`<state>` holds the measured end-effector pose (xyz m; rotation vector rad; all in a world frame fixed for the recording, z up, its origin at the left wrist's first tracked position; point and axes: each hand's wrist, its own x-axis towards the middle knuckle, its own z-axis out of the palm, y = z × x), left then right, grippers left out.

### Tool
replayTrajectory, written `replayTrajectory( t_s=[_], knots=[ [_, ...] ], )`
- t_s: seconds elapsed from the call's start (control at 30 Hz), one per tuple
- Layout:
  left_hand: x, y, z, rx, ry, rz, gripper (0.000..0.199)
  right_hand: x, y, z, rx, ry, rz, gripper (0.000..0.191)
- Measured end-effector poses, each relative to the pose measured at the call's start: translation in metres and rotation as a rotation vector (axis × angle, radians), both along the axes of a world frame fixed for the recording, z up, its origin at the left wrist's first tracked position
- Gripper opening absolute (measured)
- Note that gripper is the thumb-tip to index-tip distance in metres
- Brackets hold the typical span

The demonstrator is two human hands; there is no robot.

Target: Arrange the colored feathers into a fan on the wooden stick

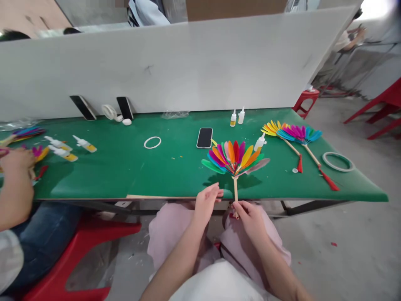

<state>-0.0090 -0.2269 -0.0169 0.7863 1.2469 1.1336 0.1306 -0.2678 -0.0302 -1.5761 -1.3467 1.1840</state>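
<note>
Right fingers (240,206) tight on fan handle (236,190) just past table edge (288,197), left fingers (215,193) loose, apart

Phone (204,138) left of fan (235,159); tape (338,169) right

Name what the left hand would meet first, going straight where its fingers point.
Most likely the pale handle of the feather fan, which the right hand holds; depth is unclear, so the left hand might miss it.
</note>
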Motion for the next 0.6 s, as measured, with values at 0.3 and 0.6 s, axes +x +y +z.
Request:
replayTrajectory(
  t_s=[0.3, 0.6],
  knots=[
    [0.026, -0.009, 0.047, 0.081, -0.379, 0.048, 0.025, -0.016, -0.035, 0.01, 0.087, 0.032, 0.074, 0.033],
    [0.04, -0.026, 0.051, 0.148, -0.405, 0.065, 0.025, -0.019, 0.0, 0.032, 0.208, 0.71, -0.225, 0.028]
  ],
)
